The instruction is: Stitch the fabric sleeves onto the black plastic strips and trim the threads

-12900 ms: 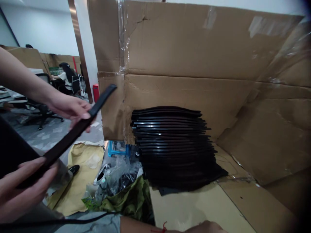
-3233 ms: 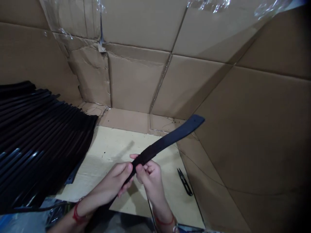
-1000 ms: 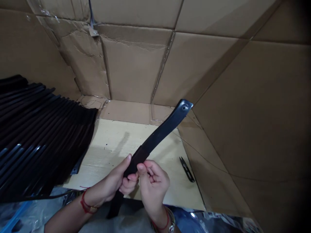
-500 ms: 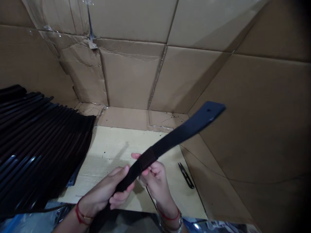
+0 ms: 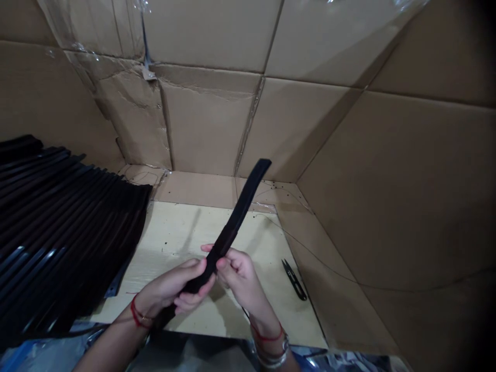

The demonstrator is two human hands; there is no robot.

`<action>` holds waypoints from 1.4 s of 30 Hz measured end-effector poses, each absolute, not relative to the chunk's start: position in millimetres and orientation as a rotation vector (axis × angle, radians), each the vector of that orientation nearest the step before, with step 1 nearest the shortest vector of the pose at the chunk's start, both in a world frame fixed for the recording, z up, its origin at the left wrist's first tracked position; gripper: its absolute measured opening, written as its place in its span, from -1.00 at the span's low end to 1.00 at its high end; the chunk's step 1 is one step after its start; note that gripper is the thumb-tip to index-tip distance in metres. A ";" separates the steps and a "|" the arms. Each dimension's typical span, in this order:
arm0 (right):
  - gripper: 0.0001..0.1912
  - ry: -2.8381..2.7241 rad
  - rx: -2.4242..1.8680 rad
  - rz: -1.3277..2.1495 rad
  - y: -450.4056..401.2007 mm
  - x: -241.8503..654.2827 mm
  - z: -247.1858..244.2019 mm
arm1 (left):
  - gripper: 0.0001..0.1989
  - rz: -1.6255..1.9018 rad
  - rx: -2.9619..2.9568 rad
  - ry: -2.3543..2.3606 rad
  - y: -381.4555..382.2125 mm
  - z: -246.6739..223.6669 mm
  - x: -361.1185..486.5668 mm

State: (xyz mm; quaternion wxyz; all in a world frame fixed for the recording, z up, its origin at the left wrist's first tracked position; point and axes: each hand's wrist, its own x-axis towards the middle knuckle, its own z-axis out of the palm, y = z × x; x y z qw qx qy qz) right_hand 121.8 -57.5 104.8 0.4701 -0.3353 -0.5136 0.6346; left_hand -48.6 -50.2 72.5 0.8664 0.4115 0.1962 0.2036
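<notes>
A long black strap, slightly curved, rises at a slant over the pale board. My left hand is closed around its lower part, thumb on top and fingers underneath. Higher up, my right hand grips the same strap by its edge, with fingertips showing behind it. A dark brown band wraps the strap just above my fingers. Its far end points up and away, turned nearly edge-on. The lower end is hidden by my left forearm.
Many similar black straps lie in a fanned pile at left. Black thread snips rest near the right edge of the pale board. Cardboard walls enclose the back and right. A loose thread trails rightward.
The strap's far end has swung left and the strap has turned from its flat face to nearly edge-on. Both hands keep hold of it, the right one shifted slightly left.
</notes>
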 end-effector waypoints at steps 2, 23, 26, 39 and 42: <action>-0.50 -1.215 -0.787 1.577 -56.5 119.1 100.5 | -0.44 0.353 0.808 0.296 -46.2 68.8 -46.2; -0.63 -1.137 -0.892 1.455 -62.6 113.1 104.4 | -0.43 0.602 1.013 0.851 -68.3 85.9 -27.6; -0.73 -1.041 -0.978 1.230 -62.4 109.8 102.9 | -0.55 0.871 1.270 1.043 -71.1 90.4 -28.1; -0.61 -1.112 -0.834 1.552 -62.8 111.4 96.4 | -0.46 0.607 1.017 0.834 -67.4 80.4 -29.1; -0.60 -1.017 -0.857 1.525 -60.4 111.4 92.2 | -0.50 0.747 1.176 0.876 -67.4 81.4 -25.4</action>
